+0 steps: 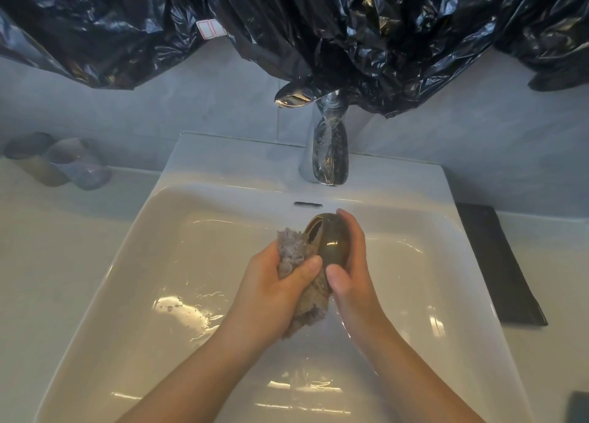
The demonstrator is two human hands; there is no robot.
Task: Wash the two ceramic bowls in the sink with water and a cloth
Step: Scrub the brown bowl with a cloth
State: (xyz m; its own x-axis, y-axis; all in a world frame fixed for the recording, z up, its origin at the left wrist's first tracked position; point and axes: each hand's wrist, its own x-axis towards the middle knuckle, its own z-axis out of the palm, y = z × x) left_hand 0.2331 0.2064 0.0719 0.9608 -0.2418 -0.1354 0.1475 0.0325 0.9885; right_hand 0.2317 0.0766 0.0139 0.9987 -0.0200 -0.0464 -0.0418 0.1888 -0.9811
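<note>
Over the middle of the white sink (178,231), my right hand (350,263) grips a small dark olive ceramic bowl (331,244), tipped on its side with its opening facing left. My left hand (277,282) is closed around a wet grey cloth (294,254), which is pressed against the bowl's rim and hangs down below my fingers. Only one bowl is in view. No stream shows under the chrome tap (330,158), though the basin is wet.
Black plastic sheeting (350,24) hangs over the wall and part of the tap. Two blurred cups (63,163) stand on the counter at the left. A flat black object (497,263) lies on the counter at the right of the sink.
</note>
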